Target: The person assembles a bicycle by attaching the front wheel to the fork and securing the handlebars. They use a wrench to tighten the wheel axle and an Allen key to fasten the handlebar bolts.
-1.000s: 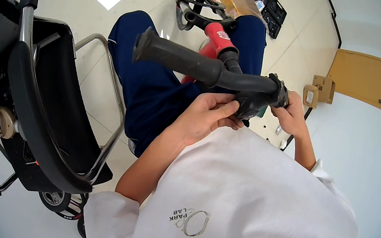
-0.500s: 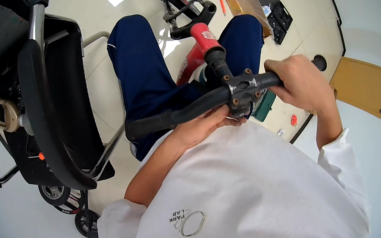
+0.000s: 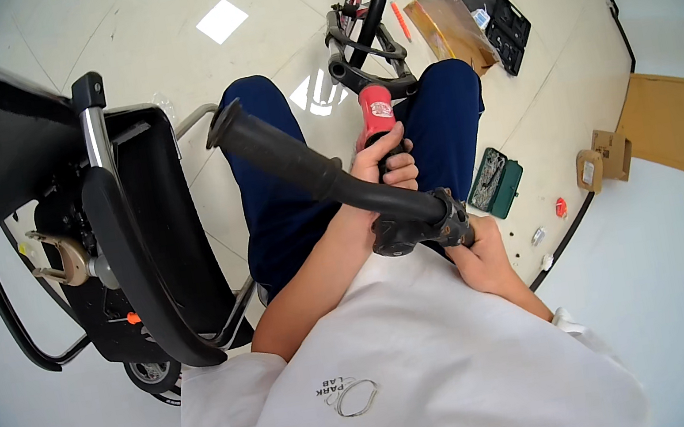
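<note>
A black bicycle handlebar (image 3: pixel 374 190) slants across my lap. Its rubber grip (image 3: pixel 274 153) points up to the left, and a scuffed black clamp (image 3: pixel 454 218) sits near its lower right end. My right hand (image 3: pixel 483 258) is closed round the bar beside this clamp. Behind the bar, my left hand (image 3: pixel 383 160) wraps a black post just below a red frame tube (image 3: pixel 377 107) with a white badge. Whether the post and the clamp are joined is hidden by the bar and hand. Beyond the red tube stands a bicycle fork with a wheel (image 3: pixel 370 61).
A black chair with chrome armrests (image 3: pixel 159 242) stands close at my left, carrying a beige part (image 3: pixel 67 259). On the floor to the right lie an open green toolbox (image 3: pixel 513 188), a black tool case (image 3: pixel 513 39), a plastic-wrapped box (image 3: pixel 442 23), an orange stick (image 3: pixel 401 22) and cardboard boxes (image 3: pixel 590 171).
The handlebar has swung round, its left grip rising and its right side dropping toward me. My left hand has moved up to the post; my right hand has come down and inward.
</note>
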`<state>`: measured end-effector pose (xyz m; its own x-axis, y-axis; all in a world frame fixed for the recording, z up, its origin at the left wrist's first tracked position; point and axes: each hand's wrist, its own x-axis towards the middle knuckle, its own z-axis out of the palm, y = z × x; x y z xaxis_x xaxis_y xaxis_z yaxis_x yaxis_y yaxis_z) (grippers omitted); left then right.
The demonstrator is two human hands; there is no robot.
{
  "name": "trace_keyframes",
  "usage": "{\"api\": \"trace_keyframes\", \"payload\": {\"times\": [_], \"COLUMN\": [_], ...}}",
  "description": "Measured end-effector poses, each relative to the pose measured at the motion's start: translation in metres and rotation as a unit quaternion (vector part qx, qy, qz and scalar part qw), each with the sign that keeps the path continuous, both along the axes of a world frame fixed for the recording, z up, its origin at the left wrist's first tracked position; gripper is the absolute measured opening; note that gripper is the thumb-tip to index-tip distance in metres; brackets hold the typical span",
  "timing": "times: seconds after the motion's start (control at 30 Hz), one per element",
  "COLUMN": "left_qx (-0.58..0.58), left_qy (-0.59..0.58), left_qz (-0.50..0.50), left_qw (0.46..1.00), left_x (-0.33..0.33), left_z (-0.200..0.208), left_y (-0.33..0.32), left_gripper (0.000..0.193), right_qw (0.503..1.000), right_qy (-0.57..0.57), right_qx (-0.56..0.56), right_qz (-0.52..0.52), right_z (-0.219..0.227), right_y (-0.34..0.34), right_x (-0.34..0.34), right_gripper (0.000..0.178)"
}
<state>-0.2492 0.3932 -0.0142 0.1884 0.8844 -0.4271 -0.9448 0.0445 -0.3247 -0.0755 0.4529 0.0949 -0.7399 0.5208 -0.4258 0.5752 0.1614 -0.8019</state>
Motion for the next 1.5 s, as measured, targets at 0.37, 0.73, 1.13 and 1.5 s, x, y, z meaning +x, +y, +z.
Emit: {"api": "trace_keyframes", "payload": {"times": [0.37, 0.73, 1.13, 1.5], "left_qx": [-0.056, -0.029, 0.012, 0.12], "left_qy": [0.085, 0.138, 0.181, 0.722], "left_qz": [-0.123, -0.044, 0.038, 0.146], "left_qw": [0.987, 0.989, 0.983, 0.665], "left_x": [-0.004, 0.002, 0.011, -0.038], "left_z": [0.022, 0.013, 0.028, 0.171], "left_y": [0.008, 0.005, -0.028, -0.278], "left_gripper": [0.048, 0.039, 0.025, 0.039], "right_qw": [0.963, 0.947, 0.891, 0.865], "right_qy": [-0.114, -0.142, 0.009, -0.032], "right_qx": [0.126, 0.136, 0.201, 0.165], "right_qz": [0.21, 0.256, 0.406, 0.472], "right_z": [0.043, 0.067, 0.091, 0.076], "right_y": [0.042, 0.043, 0.043, 0.055], "right_x": [-0.029, -0.055, -0.096, -0.122], "right_gripper": [0.016, 0.029, 0.054, 0.056]}}
